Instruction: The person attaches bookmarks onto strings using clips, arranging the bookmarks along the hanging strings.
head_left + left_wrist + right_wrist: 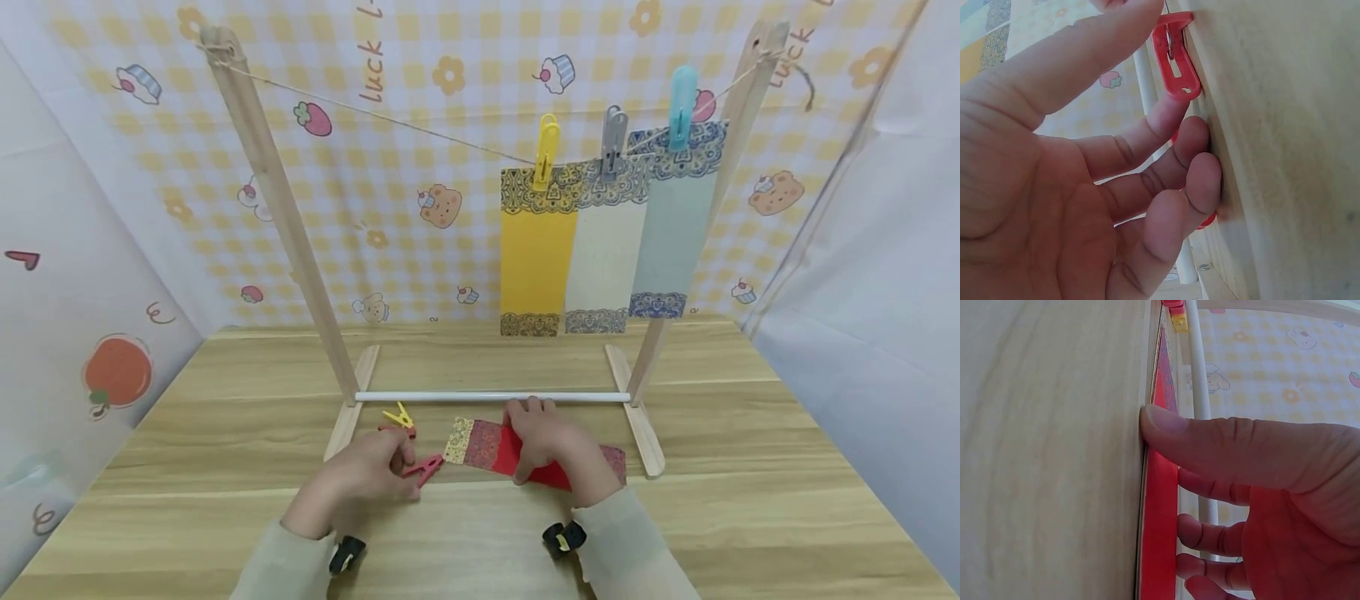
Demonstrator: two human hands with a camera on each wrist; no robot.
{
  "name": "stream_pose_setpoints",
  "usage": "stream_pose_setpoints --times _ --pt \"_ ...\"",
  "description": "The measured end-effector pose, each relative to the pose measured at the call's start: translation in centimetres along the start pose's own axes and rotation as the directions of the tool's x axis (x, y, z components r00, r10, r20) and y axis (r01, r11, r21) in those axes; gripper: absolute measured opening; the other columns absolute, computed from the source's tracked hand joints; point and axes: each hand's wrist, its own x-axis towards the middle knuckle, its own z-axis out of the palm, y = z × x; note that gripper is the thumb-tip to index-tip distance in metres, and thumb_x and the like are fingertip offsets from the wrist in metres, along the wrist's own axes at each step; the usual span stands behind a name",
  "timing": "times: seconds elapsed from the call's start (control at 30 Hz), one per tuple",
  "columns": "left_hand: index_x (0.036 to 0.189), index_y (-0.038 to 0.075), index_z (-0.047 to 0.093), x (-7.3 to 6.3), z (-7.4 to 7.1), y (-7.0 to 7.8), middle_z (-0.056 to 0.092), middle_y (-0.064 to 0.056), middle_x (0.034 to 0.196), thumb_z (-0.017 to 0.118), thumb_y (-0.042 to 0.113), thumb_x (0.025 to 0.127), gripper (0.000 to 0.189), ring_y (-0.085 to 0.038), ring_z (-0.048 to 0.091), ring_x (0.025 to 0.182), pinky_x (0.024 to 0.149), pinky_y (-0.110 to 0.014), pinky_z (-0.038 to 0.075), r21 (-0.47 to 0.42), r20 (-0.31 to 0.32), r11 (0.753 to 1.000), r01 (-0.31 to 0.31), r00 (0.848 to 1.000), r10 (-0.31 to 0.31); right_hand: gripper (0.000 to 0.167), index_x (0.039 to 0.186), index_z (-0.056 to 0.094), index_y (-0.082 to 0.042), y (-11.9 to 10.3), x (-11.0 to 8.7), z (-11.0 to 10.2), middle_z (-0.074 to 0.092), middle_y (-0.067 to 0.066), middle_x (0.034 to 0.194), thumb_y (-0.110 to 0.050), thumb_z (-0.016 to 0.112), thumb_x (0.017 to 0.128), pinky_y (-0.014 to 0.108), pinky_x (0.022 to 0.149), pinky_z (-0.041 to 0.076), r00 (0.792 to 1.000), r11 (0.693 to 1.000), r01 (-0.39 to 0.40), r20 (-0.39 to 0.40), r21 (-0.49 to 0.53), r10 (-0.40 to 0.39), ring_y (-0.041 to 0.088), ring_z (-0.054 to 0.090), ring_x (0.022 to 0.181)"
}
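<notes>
My left hand (pixel 375 468) pinches a red clothespin (pixel 426 469) between thumb and index finger, low over the table. In the left wrist view the red clothespin (pixel 1182 80) lies at the index fingertip; the other fingers curl loosely. My right hand (pixel 547 437) grips a red card (pixel 508 451) with patterned ends by its long edges, thumb on the near side and fingers on the far side. The red card (pixel 1161 531) lies flat on the table in the right wrist view. A cream patterned end (pixel 458 440) sticks out at its left.
A wooden stand (pixel 277 200) carries a sagging string (pixel 390 122). Yellow (pixel 534 258), white (pixel 602 258) and pale blue (pixel 675 225) cards hang from it by clothespins. A white rod (pixel 480 397) joins the feet. A yellow clothespin (pixel 401 416) lies behind my left hand, beside something red.
</notes>
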Motion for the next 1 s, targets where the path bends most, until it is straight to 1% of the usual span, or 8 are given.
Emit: stream_pose_setpoints --times 0.27,0.4,0.57,0.77,0.8,0.87,0.9,1.0 --pt "0.086 0.007 0.061 0.09 0.11 -0.03 0.055 -0.003 0.077 0.087 0.009 0.069 0.032 -0.017 0.048 0.073 0.063 -0.026 0.039 0.004 -0.008 1.0 0.022 1.0 -0.022 0.067 0.117 0.049 -0.015 0.2 0.03 0.04 0.049 0.01 0.117 -0.018 0.092 0.066 0.047 0.088 0.049 1.0 1.0 0.017 0.021 0.003 -0.017 0.027 0.04 0.109" --pt "0.085 0.006 0.063 0.18 0.07 -0.11 0.057 -0.004 0.078 0.085 0.004 0.069 0.027 -0.017 0.048 0.073 0.062 -0.026 0.04 -0.008 -0.016 1.0 0.002 1.0 -0.003 0.067 0.118 0.049 -0.015 0.4 0.05 0.09 0.048 0.01 0.117 -0.018 0.092 0.066 0.047 0.087 0.049 0.999 0.999 0.03 0.02 0.02 -0.03 0.026 0.04 0.108" --pt "0.085 0.004 0.068 0.28 -0.15 -0.28 0.061 -0.003 0.079 0.082 0.001 0.07 0.021 -0.015 0.053 0.073 0.063 -0.026 0.045 -0.018 -0.022 1.0 -0.023 1.0 0.023 0.068 0.121 0.049 -0.015 0.59 0.13 0.08 0.046 0.01 0.115 -0.016 0.091 0.067 0.044 0.083 0.049 0.999 0.998 0.049 0.008 0.042 -0.05 0.025 0.039 0.105" --pt "0.09 0.003 0.07 0.43 -0.37 -0.32 0.064 -0.002 0.08 0.081 0.004 0.074 0.02 -0.014 0.057 0.074 0.064 -0.025 0.051 -0.017 -0.029 1.0 -0.007 1.0 0.007 0.07 0.12 0.045 -0.015 0.49 0.14 -0.15 0.05 0.01 0.115 -0.018 0.092 0.067 0.046 0.085 0.048 0.999 0.999 0.033 0.013 0.033 -0.034 0.025 0.041 0.105" --pt "0.089 0.004 0.07 0.44 -0.38 -0.29 0.064 -0.002 0.081 0.082 0.006 0.074 0.019 -0.014 0.057 0.074 0.065 -0.025 0.051 -0.017 -0.034 1.0 0.006 0.999 -0.006 0.07 0.12 0.045 -0.015 0.46 0.17 -0.19 0.051 0.01 0.115 -0.019 0.092 0.068 0.046 0.086 0.048 1.0 0.999 0.026 0.013 0.027 -0.026 0.025 0.042 0.106" --pt "0.089 0.006 0.07 0.47 -0.46 -0.31 0.064 -0.001 0.081 0.084 0.01 0.075 0.019 -0.014 0.057 0.074 0.065 -0.025 0.051 -0.018 -0.04 1.0 0.003 0.999 -0.004 0.067 0.119 0.046 -0.016 0.39 0.29 -0.29 0.054 0.009 0.115 -0.021 0.091 0.069 0.048 0.087 0.047 1.0 1.0 0.012 0.013 0.016 -0.013 0.025 0.043 0.107" --pt "0.088 0.006 0.071 0.47 -0.53 -0.35 0.065 -0.001 0.083 0.084 0.013 0.076 0.02 -0.013 0.057 0.075 0.065 -0.025 0.051 -0.024 -0.041 1.0 -0.005 0.999 0.004 0.066 0.119 0.047 -0.016 0.38 0.38 -0.32 0.056 0.009 0.117 -0.021 0.091 0.07 0.05 0.089 0.046 1.0 1.0 0.008 0.011 0.013 -0.008 0.026 0.044 0.108" --pt "0.089 0.004 0.071 0.44 -0.79 -0.55 0.068 -0.003 0.085 0.084 0.017 0.077 0.021 -0.013 0.059 0.075 0.065 -0.025 0.052 -0.05 -0.046 0.996 -0.068 0.997 0.066 0.055 0.118 0.052 -0.017 0.36 0.53 -0.41 0.06 0.009 0.122 -0.019 0.086 0.076 0.056 0.097 0.04 1.0 1.0 0.003 0.006 0.017 -0.003 0.028 0.048 0.114"
